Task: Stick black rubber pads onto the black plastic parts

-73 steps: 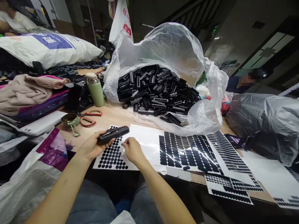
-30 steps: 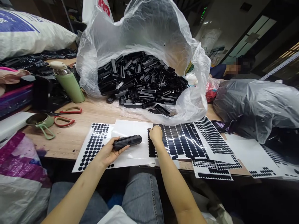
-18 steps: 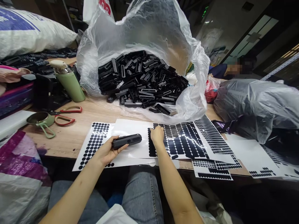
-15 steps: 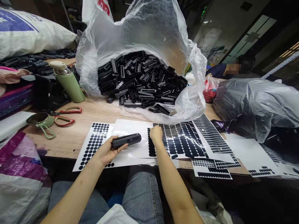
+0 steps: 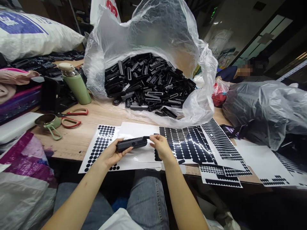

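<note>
My left hand (image 5: pixel 112 154) grips a long black plastic part (image 5: pixel 131 144) and holds it level above the white sheets. My right hand (image 5: pixel 162 147) is pinched at the part's right end, with a small black sticker pad between thumb and forefinger. Just right of that hand lies a sheet of black oval pads (image 5: pixel 187 144). A sheet of round black dots (image 5: pixel 100 147) lies under my left wrist. Behind them an open clear plastic bag (image 5: pixel 153 38) holds a heap of the same black parts (image 5: pixel 148 83).
A green flask (image 5: pixel 76 85), red-handled scissors (image 5: pixel 73 116) and a small green cup (image 5: pixel 49 122) stand at left on the wooden table (image 5: pixel 79 140). More dotted sheets (image 5: pixel 224 143) spread right. A grey plastic bag (image 5: pixel 263 108) sits at far right, a person behind it.
My right hand has lifted off the oval-pad sheet and moved left to the end of the black part. The left hand still holds the part in about the same place.
</note>
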`<state>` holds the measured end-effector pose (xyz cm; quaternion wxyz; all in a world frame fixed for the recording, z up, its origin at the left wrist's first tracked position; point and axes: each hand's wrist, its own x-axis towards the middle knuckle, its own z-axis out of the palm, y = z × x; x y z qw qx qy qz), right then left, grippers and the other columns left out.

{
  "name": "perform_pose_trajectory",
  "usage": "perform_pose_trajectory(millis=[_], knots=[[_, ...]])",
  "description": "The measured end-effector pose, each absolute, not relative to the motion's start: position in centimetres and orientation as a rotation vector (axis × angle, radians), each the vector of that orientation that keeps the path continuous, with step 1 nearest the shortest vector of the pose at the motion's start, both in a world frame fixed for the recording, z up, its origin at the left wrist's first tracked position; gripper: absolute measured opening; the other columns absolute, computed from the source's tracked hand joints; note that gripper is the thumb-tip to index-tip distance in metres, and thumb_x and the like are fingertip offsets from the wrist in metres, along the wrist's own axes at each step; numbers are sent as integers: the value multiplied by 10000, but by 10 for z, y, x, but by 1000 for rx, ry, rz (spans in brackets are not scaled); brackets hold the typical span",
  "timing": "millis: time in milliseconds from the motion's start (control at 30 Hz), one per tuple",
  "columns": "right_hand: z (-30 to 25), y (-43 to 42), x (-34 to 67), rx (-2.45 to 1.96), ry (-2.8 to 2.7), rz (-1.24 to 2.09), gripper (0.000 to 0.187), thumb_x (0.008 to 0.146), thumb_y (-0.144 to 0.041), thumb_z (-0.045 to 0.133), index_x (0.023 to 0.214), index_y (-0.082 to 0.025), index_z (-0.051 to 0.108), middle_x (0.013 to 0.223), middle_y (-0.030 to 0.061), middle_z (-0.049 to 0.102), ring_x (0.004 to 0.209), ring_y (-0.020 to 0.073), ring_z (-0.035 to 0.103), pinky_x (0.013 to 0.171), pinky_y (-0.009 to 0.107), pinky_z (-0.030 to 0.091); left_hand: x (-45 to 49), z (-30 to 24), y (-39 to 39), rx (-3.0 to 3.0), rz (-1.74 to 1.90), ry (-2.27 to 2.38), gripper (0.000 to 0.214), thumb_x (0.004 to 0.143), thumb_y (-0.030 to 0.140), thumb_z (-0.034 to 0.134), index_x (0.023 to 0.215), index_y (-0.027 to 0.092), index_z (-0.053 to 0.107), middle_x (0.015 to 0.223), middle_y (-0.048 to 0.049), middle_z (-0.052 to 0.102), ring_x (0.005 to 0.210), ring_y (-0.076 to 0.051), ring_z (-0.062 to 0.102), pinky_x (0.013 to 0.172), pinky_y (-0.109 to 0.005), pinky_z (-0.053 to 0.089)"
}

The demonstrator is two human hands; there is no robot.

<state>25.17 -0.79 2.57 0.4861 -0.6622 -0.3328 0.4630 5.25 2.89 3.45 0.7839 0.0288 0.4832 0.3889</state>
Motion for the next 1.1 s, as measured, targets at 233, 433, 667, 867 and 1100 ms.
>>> perform_pose_trajectory(millis=[233,433,667,867,1100], knots=[[33,-30,229,-1293,-648,1385,258,600,-372,705,669,-164,569,744,-9,521,742,116,508,771,319,451,49,35,29,71,779,1045,94,805,115,523,886,69,538,864,-162,653,747,-244,671,565,-338,601],[31,-31,227,-1346,-695,1328,239,602,-359,689,642,-165,555,726,-10,502,726,121,490,745,319,459,50,38,27,79,763,1060,83,810,109,511,882,80,539,821,-146,667,717,-231,676,561,-332,603],[30,-33,224,-1396,-706,1263,262,587,-390,686,635,-169,555,707,-8,511,716,127,499,723,310,473,50,38,26,82,763,1069,89,798,100,523,884,84,537,804,-136,670,706,-229,676,555,-337,603],[31,-35,223,-1389,-714,1255,244,607,-382,670,653,-170,558,724,-2,515,719,127,507,727,307,481,49,37,25,82,766,1047,97,786,99,530,881,87,546,817,-142,663,703,-227,675,554,-330,602],[23,-36,223,-1481,-863,1120,221,686,-398,611,692,-181,572,689,-11,554,647,120,515,697,298,455,50,36,24,94,771,1052,74,776,96,548,848,79,553,798,-138,663,683,-218,673,539,-326,600]])
